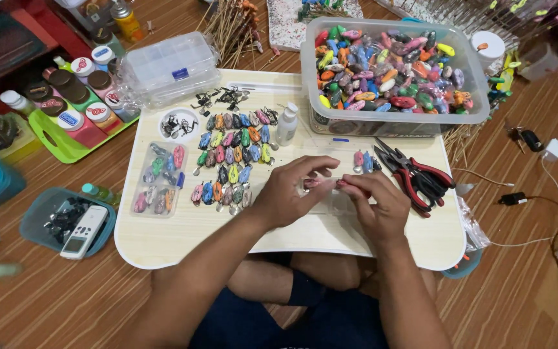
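Observation:
Both my hands meet over the middle of a pale wooden lap table [182, 239]. My left hand [292, 190] and my right hand [376, 203] pinch a small pinkish painted lure piece [318, 183] between their fingertips, above a clear flat plastic case [340, 201]. Rows of small painted fish-shaped lures [230, 158] in many colours lie on the table left of my hands. Two more small lures [363, 160] lie just beyond my right hand.
Red-handled pliers [418, 174] lie right of my hands. A clear bin [395, 71] full of coloured lures stands at the back right, a small white bottle [287, 124] beside it. A clear organiser box [169, 68], a bag of lures [157, 178], paint jars [75, 97] and a tray with a remote [72, 223] sit left.

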